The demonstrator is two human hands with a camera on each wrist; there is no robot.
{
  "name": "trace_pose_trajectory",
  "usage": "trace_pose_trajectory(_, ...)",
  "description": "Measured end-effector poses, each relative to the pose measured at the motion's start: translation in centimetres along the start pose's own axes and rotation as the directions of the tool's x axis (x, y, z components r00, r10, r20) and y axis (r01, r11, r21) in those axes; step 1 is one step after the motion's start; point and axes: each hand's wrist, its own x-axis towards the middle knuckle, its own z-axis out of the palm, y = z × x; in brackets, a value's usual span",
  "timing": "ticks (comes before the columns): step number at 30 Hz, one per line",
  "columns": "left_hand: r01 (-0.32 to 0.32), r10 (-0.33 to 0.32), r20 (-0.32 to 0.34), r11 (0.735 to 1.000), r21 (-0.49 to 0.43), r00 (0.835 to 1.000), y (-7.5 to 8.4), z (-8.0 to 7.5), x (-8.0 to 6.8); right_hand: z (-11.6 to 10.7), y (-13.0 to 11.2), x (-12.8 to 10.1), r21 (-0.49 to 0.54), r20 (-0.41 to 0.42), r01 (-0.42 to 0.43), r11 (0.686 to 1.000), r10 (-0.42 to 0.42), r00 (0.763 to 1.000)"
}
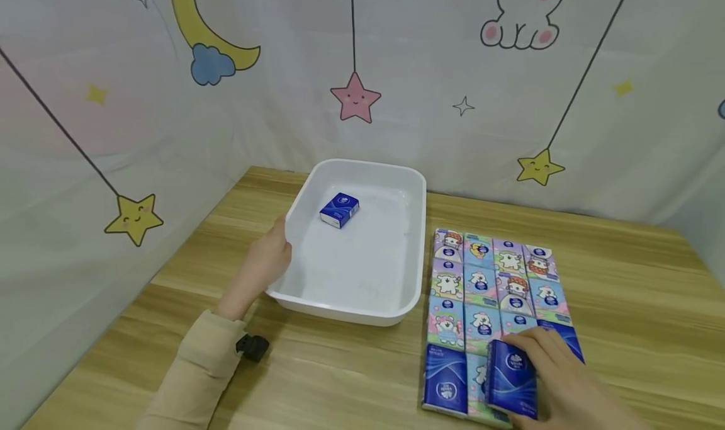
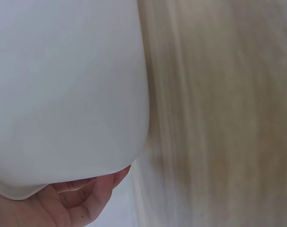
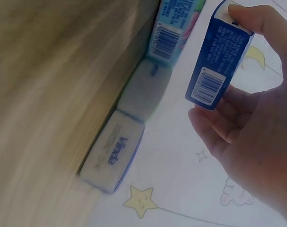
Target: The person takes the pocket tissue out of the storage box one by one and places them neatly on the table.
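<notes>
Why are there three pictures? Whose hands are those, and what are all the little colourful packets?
They are one person's two hands, photographed by three cameras at once. The big picture comes from a camera on the person's head, looking down at a wooden table. The other two come from cameras on the wrists, so they look very close and blurry.

On the table stands a white plastic tub with one blue tissue pack inside. Beside it lie rows of small tissue packs, some with cartoon pictures.

The left hand holds the tub's edge. The right hand pinches a dark blue tissue pack, tipped up on end.
</notes>
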Motion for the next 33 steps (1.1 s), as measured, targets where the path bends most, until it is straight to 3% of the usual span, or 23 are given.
trace_pose_trajectory(5, 0.011, -0.011, 0.005, 1.0, -0.015, 1.0, -0.1, 0.0, 0.0, 0.2, 0.5, -1.0, 0.001, 0.022, -0.062, 0.998, 0.062, 0.998)
trace_pose_trajectory(15, 0.02, -0.02, 0.009, 1.0, -0.004, 1.0, -0.2, 0.0, 0.0, 1.1, 2.7, -2.7, -0.077, -0.142, 0.016, 0.997, -0.026, 0.989)
trace_pose_trajectory(27, 0.013, -0.013, 0.007, 1.0, -0.008, 1.0, 0.0, 0.0, 0.0, 2.3, 3.1, -2.9, -0.161, -0.013, -0.023, 0.987, 0.021, 1.0)
trace_pose_trajectory(33, 0.007, -0.007, 0.008, 1.0, -0.009, 1.0, 0.0, 0.0, 0.1, 2.7, 2.6, -3.0, -0.205, -0.145, 0.038, 0.978, -0.069, 0.987)
